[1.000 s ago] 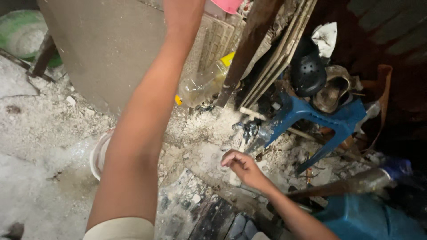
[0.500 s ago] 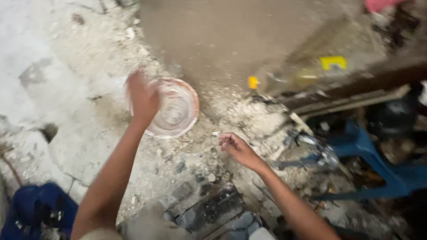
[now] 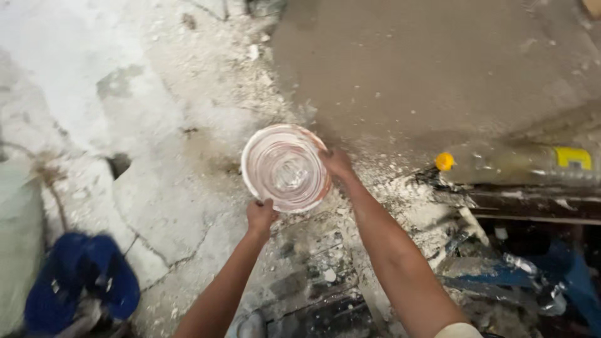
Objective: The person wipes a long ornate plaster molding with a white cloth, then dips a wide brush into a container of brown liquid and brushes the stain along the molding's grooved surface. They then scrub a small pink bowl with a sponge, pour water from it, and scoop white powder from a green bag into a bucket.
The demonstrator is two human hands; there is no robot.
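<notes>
Here, I log one white bowl (image 3: 285,168) at centre on the dusty floor (image 3: 156,125); left hand (image 3: 260,215) grips its rim at 7 o'clock; right hand (image 3: 337,164) clasps the rim at 3 o'clock; plastic bottle (image 3: 519,164) lies farther out at 3 o'clock.

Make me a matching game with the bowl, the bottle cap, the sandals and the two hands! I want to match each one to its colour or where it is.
Things:
1. bowl
2. bottle cap
3. sandals
4. left hand and right hand

Colour or place:
A. dark blue, lying at the lower left
B. on the rim of the bowl, one at its near edge and one at its right edge
C. yellow, on the end of a bottle lying on its side
D. white with reddish smears, on the dusty floor

Pairs: 1-D, 2-C, 3-A, 4-B
</notes>
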